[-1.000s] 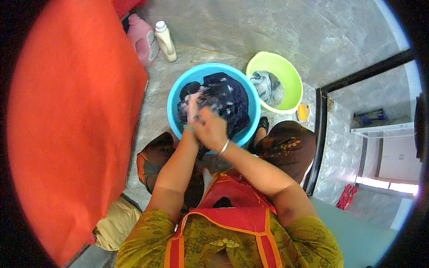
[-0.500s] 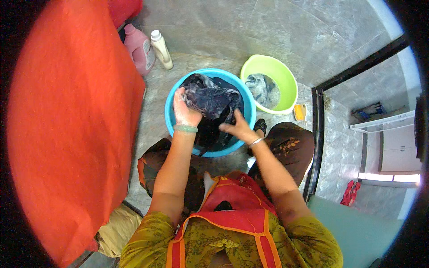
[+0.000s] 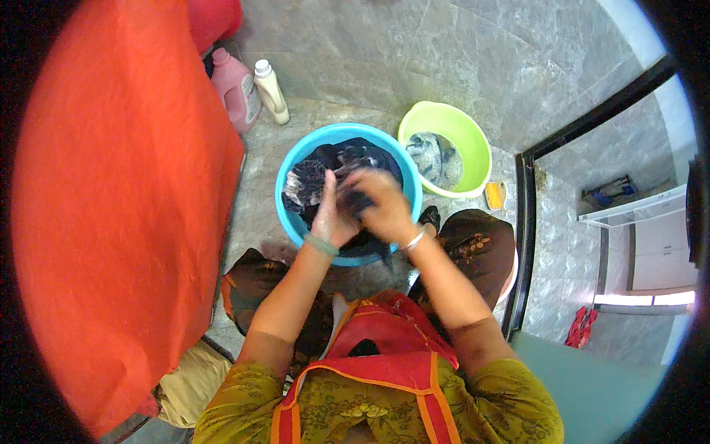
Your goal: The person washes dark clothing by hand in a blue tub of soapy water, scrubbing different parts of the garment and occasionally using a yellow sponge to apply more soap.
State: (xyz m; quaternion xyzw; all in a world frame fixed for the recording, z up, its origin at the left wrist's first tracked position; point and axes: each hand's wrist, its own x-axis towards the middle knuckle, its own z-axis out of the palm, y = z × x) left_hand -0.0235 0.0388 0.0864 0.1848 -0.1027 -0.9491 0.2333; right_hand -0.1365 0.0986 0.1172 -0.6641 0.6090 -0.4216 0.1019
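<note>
A blue basin (image 3: pixel 290 164) holds a wet, dark garment (image 3: pixel 305 183) with whitish suds on it. Over the basin's near half, my two hands are close together with a bunched piece of this dark cloth between them. My left hand (image 3: pixel 334 219) is closed on the cloth, its thumb side up and a pale green bangle at the wrist. My right hand (image 3: pixel 390 210), with a silver bangle, is curled over the same piece from the right; motion smears its fingers. Part of the cloth is hidden behind my hands.
To the right, a lime-green basin (image 3: pixel 479 140) holds cloth in soapy water (image 3: pixel 436 159). A yellow-and-white item (image 3: pixel 495 195) lies beside it. Pink jug (image 3: pixel 235 90) and cream bottle (image 3: pixel 272 92) stand at the back left. A red cover (image 3: pixel 133 222) fills the left; a dark frame (image 3: pixel 526 237) stands right.
My left hand has moved right and nearer to me, meeting my right hand. The lifted garment has dropped lower into the blue basin, with one piece bunched between my hands.
</note>
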